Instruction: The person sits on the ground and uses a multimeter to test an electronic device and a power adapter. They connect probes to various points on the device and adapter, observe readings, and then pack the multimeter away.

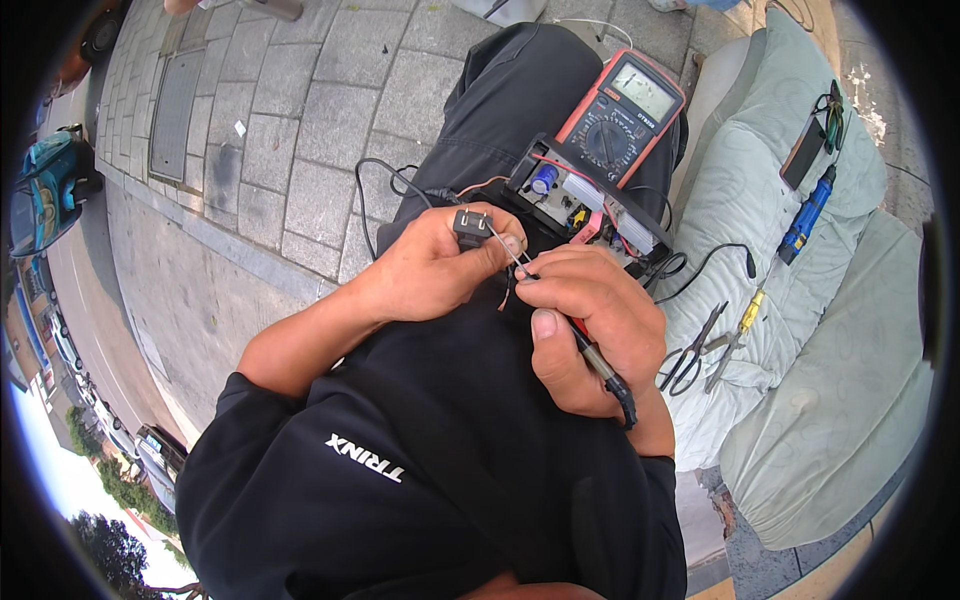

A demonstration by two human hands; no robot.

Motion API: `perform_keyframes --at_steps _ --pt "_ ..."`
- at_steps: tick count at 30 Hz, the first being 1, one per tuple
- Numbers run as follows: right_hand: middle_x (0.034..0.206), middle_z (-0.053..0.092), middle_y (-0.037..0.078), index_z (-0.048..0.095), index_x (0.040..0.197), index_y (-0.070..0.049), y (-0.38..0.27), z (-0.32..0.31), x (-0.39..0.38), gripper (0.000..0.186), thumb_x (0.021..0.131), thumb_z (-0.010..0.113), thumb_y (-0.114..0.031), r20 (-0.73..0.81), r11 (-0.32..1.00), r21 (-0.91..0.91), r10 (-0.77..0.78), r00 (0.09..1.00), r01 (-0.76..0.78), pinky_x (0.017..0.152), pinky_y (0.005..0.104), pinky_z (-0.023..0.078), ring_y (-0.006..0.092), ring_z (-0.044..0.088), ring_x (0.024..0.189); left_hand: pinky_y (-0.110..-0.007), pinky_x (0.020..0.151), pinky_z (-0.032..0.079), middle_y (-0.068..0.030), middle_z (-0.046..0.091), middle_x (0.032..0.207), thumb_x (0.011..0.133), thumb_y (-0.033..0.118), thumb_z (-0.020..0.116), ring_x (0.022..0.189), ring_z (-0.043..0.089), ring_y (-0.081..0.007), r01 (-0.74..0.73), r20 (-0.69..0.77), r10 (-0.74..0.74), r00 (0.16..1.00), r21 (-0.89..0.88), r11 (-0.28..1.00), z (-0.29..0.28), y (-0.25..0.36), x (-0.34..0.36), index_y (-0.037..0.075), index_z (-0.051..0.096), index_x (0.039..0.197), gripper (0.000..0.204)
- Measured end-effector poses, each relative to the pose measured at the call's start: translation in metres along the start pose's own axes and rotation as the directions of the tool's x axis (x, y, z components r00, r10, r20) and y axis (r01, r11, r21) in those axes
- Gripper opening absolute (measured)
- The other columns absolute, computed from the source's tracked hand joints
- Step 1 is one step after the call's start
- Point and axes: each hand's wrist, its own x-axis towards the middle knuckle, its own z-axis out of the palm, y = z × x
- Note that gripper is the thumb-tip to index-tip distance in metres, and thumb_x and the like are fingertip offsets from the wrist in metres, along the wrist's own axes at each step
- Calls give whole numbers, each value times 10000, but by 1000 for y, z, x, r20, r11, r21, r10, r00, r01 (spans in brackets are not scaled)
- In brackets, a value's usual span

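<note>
My left hand [425,268] is closed around a small black two-pin plug [470,230], its metal pins upward. A thin metal rod [507,248] runs from beside the pins to my right fingertips. My right hand [605,305] is closed on a pen-like test probe [600,368] with a dark and silver barrel. Below the fingers hangs a thin wire with a bare end [504,300]. Just beyond my hands, an opened electronic device [585,200] shows a blue capacitor, metal heat sinks and red wires. A red multimeter [615,120] with a lit display lies behind it on my leg.
At right, a pale cloth-covered cushion [740,190] carries scissors [690,350], a yellow-handled tool [750,312], a blue tool [808,218] and a dark flat object [803,153]. A black cable [712,250] curls onto it. Paving [330,100] spreads at left, beside a road.
</note>
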Motion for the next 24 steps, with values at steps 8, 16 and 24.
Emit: perform_keyframes --at_steps 8,16,24 --pt "962 689 183 719 1026 47 -4 9 -3 273 754 707 26 -12 996 -62 -62 998 61 790 443 586 343 711 852 -227 528 407 52 597 755 1087 223 613 603 508 -28 -68 -19 69 997 45 997 1 -3 3 56 693 1053 188" --pt "938 716 181 713 1016 38 -4 8 1 249 767 690 33 -37 994 -104 -38 999 34 831 458 597 345 723 864 -243 519 438 25 618 752 1083 225 618 572 535 -51 -11 -6 11 1000 29 1000 1 5 6 35 682 1034 207" --pt "913 720 187 702 999 59 -6 12 -2 213 789 677 42 -98 998 -62 -17 995 11 817 462 597 350 726 839 -254 538 483 -1 636 771 1085 183 587 583 591 -73 30 -15 -30 999 4 1000 0 5 3 22 679 1058 187"
